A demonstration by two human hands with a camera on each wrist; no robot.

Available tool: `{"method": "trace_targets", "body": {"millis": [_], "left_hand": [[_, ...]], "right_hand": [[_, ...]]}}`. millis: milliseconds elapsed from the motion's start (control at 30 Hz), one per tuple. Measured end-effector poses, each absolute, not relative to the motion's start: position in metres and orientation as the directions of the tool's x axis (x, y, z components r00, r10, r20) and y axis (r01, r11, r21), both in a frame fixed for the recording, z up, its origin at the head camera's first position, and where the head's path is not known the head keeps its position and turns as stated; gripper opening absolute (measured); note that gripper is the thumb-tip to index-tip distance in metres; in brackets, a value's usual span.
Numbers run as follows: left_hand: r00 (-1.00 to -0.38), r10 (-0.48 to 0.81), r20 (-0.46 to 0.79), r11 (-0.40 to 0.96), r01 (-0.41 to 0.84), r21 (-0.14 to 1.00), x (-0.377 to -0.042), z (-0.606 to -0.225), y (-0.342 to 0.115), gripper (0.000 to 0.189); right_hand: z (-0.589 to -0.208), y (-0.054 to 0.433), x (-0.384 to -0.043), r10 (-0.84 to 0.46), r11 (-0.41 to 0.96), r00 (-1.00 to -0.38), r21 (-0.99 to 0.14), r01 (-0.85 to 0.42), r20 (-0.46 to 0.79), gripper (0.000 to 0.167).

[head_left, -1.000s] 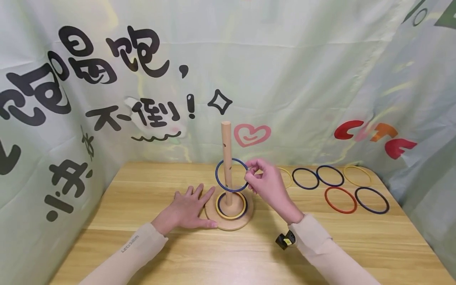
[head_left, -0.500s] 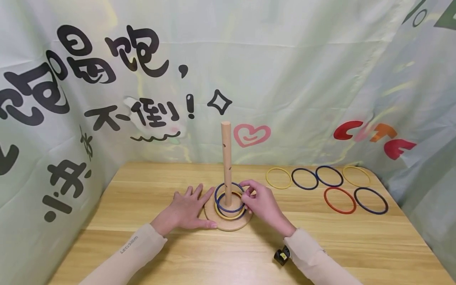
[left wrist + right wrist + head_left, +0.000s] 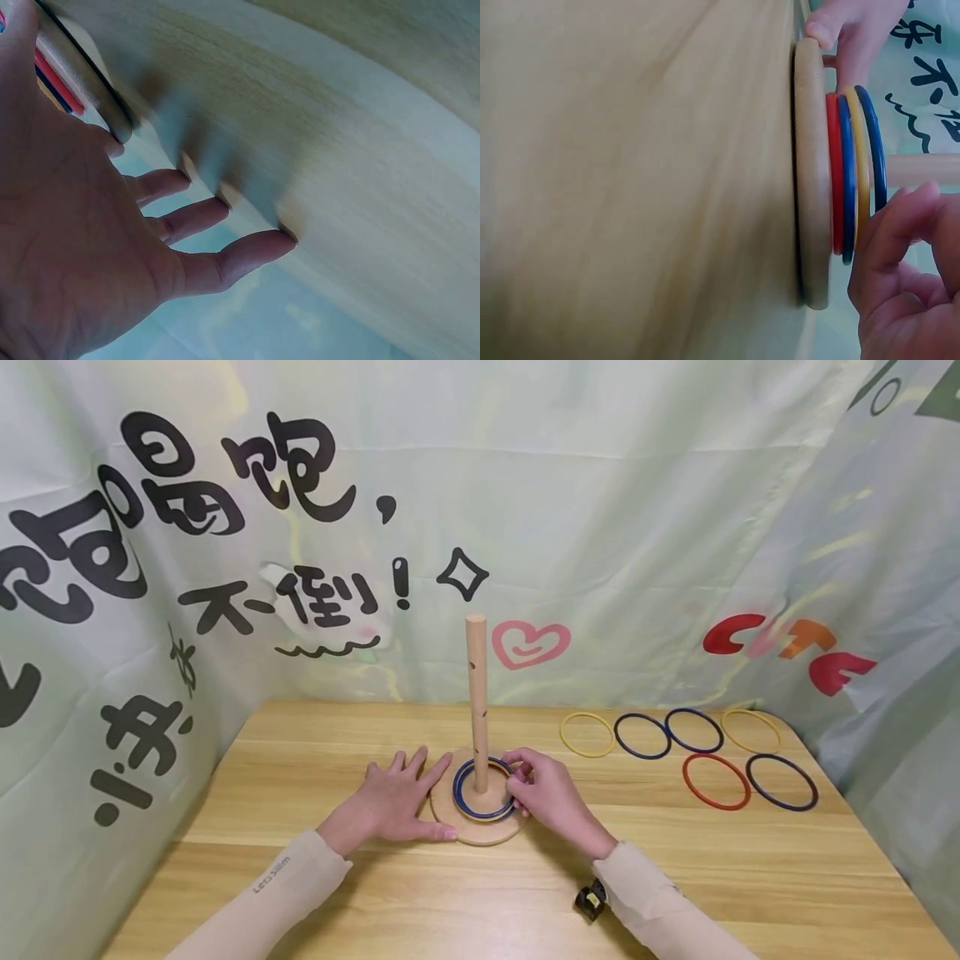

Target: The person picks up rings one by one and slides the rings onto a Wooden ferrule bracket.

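A wooden peg (image 3: pixel 477 693) stands upright on a round wooden base (image 3: pixel 480 836). My right hand (image 3: pixel 553 795) pinches the right side of a blue ring (image 3: pixel 877 142) that encircles the peg low down. Under it, the right wrist view shows a yellow ring (image 3: pixel 861 157), a second blue ring (image 3: pixel 847 180) and a red ring (image 3: pixel 835 172) stacked by the base. The held ring leans slightly, with a small gap to the yellow one on one side. My left hand (image 3: pixel 397 806) lies with fingers spread at the base's left edge, its thumb touching the base.
Several loose rings lie on the wooden table (image 3: pixel 315 735) at the back right, among them a yellow ring (image 3: pixel 587 757) and a red ring (image 3: pixel 684 770). A printed curtain (image 3: pixel 637 527) walls the table's back and sides. A small black device (image 3: pixel 591 902) sits at the right wrist.
My right hand has lowered the blue ring along the peg, from partway up down to the stacked rings. The left hand stays in place.
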State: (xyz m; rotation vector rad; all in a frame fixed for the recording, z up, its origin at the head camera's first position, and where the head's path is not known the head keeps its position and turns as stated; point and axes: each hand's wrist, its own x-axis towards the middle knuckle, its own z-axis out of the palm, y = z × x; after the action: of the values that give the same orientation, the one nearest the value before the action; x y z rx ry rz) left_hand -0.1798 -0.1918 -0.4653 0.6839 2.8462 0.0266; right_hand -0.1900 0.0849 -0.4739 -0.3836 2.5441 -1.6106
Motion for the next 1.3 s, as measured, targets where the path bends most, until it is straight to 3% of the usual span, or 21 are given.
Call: {"method": "trace_targets", "body": {"millis": [600, 933, 1300], "left_hand": [[-0.866, 0.452, -0.212, 0.891, 0.448, 0.072, -0.180, -0.466, -0.188, 0.122], [-0.868, 0.447, -0.217, 0.893, 0.448, 0.048, -0.180, -0.466, -0.190, 0.122], [-0.869, 0.448, -0.212, 0.892, 0.449, 0.045, -0.179, -0.465, -0.190, 0.121]], "right_hand": [[-0.473, 0.125, -0.184, -0.180, 0.456, -0.983, -0.882, -0.119, 0.039, 0.027], [-0.469, 0.191, -0.174, -0.095, 0.471, -0.990, -0.871, -0.137, 0.105, 0.021], [-0.464, 0.292, -0.169, 0.007, 0.699, -0.985, -0.705, -0.118, 0.172, 0.030]]}}
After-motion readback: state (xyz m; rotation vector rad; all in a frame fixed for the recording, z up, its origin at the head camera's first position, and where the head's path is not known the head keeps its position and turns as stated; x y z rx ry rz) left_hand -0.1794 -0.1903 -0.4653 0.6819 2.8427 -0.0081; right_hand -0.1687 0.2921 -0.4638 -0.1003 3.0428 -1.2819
